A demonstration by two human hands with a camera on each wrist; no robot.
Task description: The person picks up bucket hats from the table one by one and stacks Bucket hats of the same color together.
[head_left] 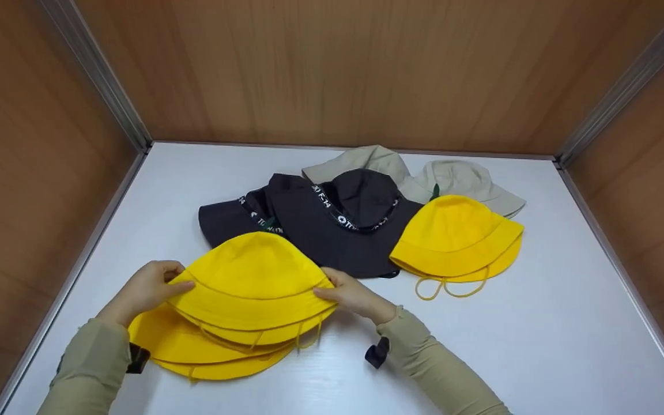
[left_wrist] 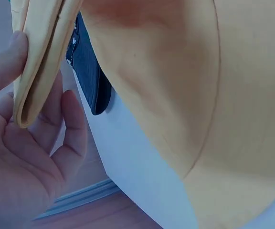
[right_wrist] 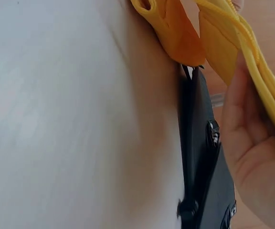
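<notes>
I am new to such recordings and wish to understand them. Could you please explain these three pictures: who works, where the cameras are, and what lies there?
There is no machine: you see a person's bare left hand and right hand. The wide picture is taken from the head, looking forward and down; the two close ones are taken from the left and right wrists. The hands grip a yellow hat by opposite sides of its brim. A second yellow hat, partly hidden, is beneath it. On the white table lie two dark hats, two beige hats and, to the right, a third yellow hat.
</notes>
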